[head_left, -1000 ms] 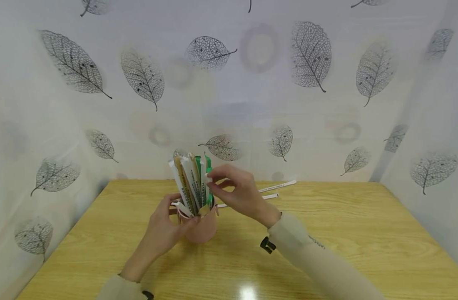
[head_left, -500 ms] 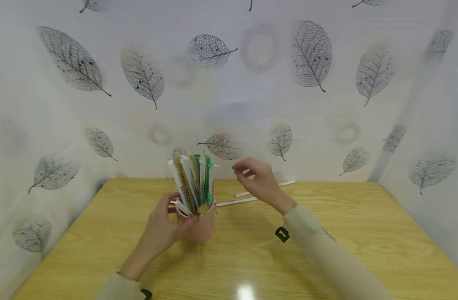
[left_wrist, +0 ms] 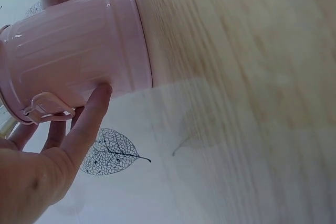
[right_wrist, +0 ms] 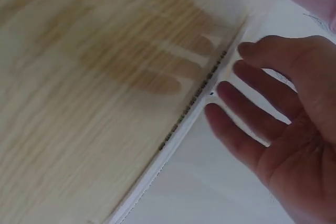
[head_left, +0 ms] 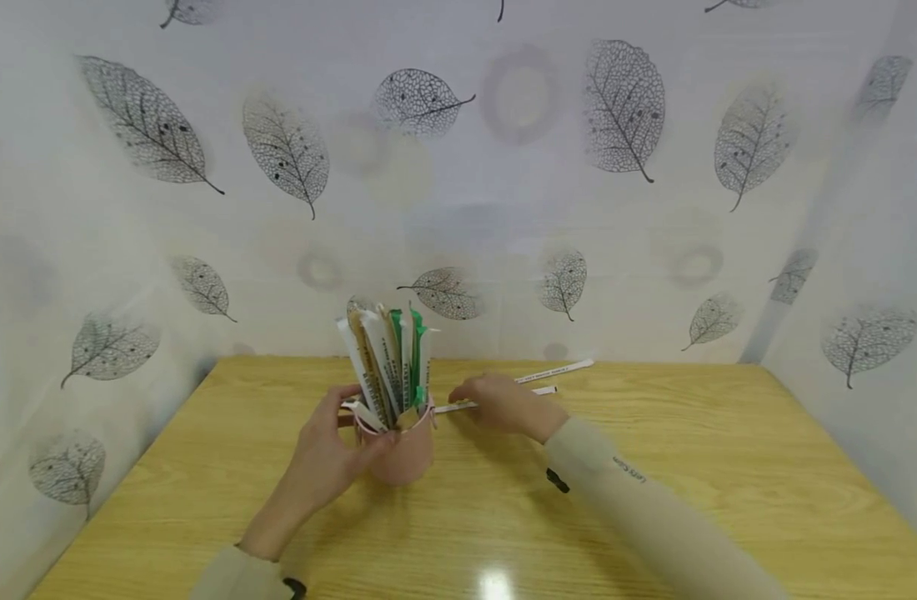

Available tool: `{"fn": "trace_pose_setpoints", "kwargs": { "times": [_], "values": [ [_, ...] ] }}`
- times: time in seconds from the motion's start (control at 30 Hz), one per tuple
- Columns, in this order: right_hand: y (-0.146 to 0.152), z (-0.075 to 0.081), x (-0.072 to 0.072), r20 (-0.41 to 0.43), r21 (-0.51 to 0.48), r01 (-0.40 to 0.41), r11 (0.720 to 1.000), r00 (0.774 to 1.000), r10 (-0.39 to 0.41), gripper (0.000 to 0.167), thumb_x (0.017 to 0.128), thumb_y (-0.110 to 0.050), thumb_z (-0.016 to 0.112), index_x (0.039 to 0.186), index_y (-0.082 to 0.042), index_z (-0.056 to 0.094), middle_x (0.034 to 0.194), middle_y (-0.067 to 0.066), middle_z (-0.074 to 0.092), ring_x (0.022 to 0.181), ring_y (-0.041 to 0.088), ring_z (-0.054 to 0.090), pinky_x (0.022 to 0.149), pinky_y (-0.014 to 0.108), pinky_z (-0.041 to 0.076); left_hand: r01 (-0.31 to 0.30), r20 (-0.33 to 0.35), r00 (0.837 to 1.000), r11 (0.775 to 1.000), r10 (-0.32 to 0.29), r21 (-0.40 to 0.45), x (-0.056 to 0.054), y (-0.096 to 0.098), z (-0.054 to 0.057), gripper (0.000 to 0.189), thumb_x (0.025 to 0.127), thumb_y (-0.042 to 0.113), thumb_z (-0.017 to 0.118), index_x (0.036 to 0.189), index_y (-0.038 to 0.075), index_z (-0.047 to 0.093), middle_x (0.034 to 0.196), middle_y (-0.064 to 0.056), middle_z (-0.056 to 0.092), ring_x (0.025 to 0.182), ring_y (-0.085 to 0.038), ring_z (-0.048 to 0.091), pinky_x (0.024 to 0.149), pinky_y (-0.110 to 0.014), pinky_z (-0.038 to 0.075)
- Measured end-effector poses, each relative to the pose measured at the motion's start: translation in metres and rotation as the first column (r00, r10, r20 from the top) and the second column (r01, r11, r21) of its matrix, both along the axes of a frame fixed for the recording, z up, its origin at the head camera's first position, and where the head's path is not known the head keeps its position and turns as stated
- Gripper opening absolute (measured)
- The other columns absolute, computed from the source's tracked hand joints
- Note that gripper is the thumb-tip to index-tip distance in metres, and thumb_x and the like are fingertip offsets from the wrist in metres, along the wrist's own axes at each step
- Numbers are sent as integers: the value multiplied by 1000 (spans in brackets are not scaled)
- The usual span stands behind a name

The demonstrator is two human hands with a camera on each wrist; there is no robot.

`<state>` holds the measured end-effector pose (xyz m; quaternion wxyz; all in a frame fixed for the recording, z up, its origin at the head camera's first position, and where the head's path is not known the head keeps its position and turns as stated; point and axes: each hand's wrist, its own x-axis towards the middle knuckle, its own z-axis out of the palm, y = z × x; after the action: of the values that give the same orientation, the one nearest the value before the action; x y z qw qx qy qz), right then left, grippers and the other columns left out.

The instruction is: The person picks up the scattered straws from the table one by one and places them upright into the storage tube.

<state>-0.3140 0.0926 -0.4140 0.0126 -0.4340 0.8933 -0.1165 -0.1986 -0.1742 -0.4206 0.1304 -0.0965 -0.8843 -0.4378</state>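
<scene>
A small pink pail [head_left: 402, 457] with little side handles stands on the table, filled with several upright paper-wrapped straws [head_left: 387, 358] in white, brown and green. My left hand [head_left: 323, 454] holds it from the left, thumb at the front of the rim; in the left wrist view its fingers lie against the wall by a handle [left_wrist: 44, 107]. Right of the pail, my right hand [head_left: 507, 404] is low over a white wrapped straw [head_left: 449, 408] lying on the table. In the right wrist view the loosely bent fingers are beside that printed straw [right_wrist: 157, 166], holding nothing visible.
A second white wrapped straw [head_left: 559, 372] lies farther back, its left part hidden by my right hand. The wooden table [head_left: 653, 450] ends at the back against a pale curtain [head_left: 488, 225] printed with leaves.
My right hand drew away rightward from the straws in the pail, leaving a white one there, then came down toward the straw on the table. The left hand kept its hold.
</scene>
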Motion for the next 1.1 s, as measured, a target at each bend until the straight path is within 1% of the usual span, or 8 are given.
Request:
{"fn": "trace_pose_setpoints", "kwargs": {
  "times": [0.17,0.33,0.47,0.67,0.77,0.9,0.97,1.1],
  "values": [
    [-2,-4,9,-95,90,-7,996,995,16,18,92,-2,73,108,-9,78,103,5,77,96,22,73,89,32,60,-9,6,1000,1000,9,-6,0,-1,0,72,87,40,82,141,11,46,137,-16,57,112,-34,66,86,-50,59],
    [1,-3,23,-247,212,-33,977,965,86,15,91,-11,74,104,-17,80,97,0,75,89,16,71,79,24,60,-14,5,1000,1000,14,-9,-1,0,1,73,86,41,82,141,10,46,137,-16,58,112,-34,66,87,-50,59],
    [5,-3,30,-299,256,-48,965,946,127,17,93,-16,72,108,-22,79,98,-2,74,85,13,70,72,21,59,-9,6,1000,1000,9,-7,-1,0,1,73,86,41,82,142,10,46,138,-15,57,112,-35,66,86,-50,59],
    [17,-8,34,-345,228,-87,970,924,164,17,95,-16,70,110,-22,77,98,-3,74,83,12,68,72,21,58,-5,-3,1000,1000,5,-1,0,0,1,71,86,39,82,141,10,46,137,-16,58,110,-34,67,84,-48,60],
    [22,-7,33,-361,191,-97,977,918,162,19,94,-10,71,110,-19,76,100,-1,75,85,15,70,75,25,59,-3,-10,1000,1000,3,-1,0,0,1,70,86,38,82,140,10,47,136,-16,59,110,-33,67,84,-49,60],
    [27,2,34,-349,143,-71,987,930,118,32,90,2,70,114,-18,73,109,2,74,92,21,72,76,29,61,-2,-13,1000,1000,2,-3,0,0,1,70,86,38,82,140,10,47,136,-16,59,109,-33,67,84,-49,60],
    [30,8,35,-347,121,-63,991,932,101,38,88,5,69,117,-18,72,110,3,73,93,20,72,74,27,60,0,-19,1000,1000,0,-2,1,1,1,70,86,37,82,140,9,47,136,-16,59,109,-33,67,84,-49,60],
    [37,20,36,-336,37,-93,995,937,100,40,89,7,68,123,-14,70,104,3,72,81,14,67,68,19,55,0,-20,1000,1000,0,-2,1,0,1,70,86,37,82,140,9,47,136,-16,59,109,-34,67,84,-49,60]
  ]
}}
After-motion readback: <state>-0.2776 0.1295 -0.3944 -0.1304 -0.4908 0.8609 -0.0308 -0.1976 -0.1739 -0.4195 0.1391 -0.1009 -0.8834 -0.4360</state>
